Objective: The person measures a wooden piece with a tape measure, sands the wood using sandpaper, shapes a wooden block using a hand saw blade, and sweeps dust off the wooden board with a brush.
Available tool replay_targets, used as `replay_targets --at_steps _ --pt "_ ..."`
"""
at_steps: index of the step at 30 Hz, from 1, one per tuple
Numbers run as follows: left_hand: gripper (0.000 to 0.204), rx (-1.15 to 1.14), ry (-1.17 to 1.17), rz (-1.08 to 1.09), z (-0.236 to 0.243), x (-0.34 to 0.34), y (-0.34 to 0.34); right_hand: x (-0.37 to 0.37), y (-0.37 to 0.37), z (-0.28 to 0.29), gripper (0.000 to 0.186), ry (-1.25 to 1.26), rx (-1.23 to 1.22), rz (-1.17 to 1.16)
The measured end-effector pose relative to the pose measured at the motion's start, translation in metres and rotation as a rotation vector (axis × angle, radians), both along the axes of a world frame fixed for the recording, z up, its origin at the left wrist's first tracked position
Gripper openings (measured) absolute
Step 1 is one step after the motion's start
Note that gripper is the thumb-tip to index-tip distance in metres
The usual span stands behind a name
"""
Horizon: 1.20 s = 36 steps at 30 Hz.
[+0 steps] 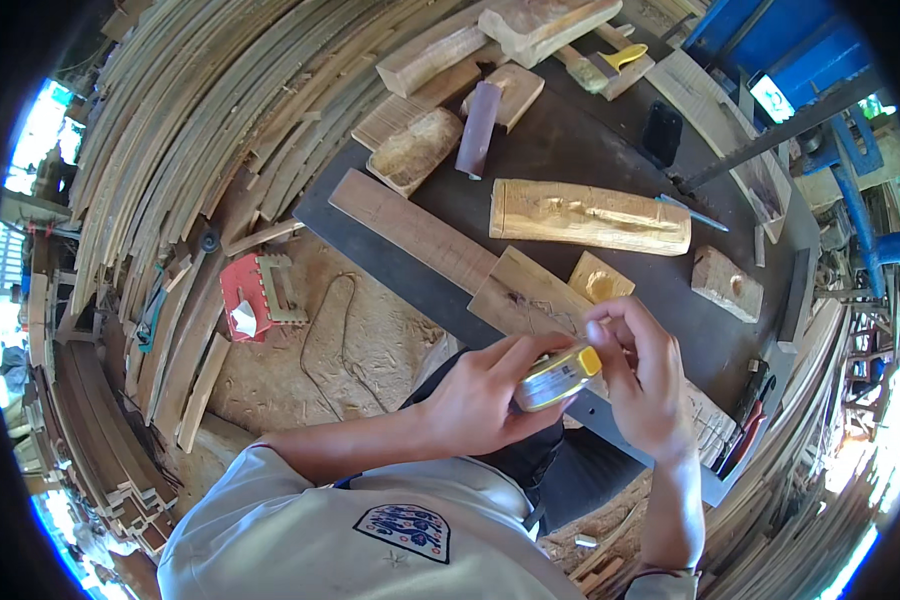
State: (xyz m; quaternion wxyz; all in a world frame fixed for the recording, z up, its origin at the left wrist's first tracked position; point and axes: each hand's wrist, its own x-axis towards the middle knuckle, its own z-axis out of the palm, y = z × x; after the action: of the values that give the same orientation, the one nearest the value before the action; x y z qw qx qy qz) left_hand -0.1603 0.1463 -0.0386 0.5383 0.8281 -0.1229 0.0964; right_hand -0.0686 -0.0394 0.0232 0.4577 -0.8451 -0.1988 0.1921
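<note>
Black phone (662, 132) is lying toward the tabletop's (570, 125) far edge. Yellow-handled brush (627, 55) is resting on wood at the far edge. Purple roll (478, 130) is sitting by wood blocks, nearer the left edge. Blue pen (705, 217) is lying at one end of the carved wood (590, 217). Wood strips (190, 110) are piling up beyond the left edge.

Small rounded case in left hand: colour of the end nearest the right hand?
Yellow end, shown best in the head view.

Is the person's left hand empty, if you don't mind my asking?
No, the left hand holds a yellow-ended item between its thumb and fingers.
</note>
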Motion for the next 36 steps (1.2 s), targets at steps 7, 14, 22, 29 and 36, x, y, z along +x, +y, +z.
replay_targets --at_steps 7,14,22,29,36 --pt "0.057 0.070 0.092 0.154 -0.001 -0.013 0.011 0.032 0.027 -0.004 0.028 0.036 0.047 0.252" --pt "0.060 0.190 0.032 0.229 0.001 -0.018 0.031 0.058 0.039 -0.010 0.032 -0.031 0.087 0.389" --pt "0.075 0.333 -0.073 0.198 -0.006 -0.029 0.039 0.069 0.043 -0.046 0.032 -0.139 0.135 0.279" --pt "0.080 0.307 -0.080 0.150 -0.011 -0.024 0.036 0.064 0.035 -0.059 0.026 -0.487 0.064 0.270" --pt "0.072 0.295 -0.062 0.163 -0.012 -0.026 0.034 0.066 0.035 -0.063 0.014 -0.459 0.110 0.189"
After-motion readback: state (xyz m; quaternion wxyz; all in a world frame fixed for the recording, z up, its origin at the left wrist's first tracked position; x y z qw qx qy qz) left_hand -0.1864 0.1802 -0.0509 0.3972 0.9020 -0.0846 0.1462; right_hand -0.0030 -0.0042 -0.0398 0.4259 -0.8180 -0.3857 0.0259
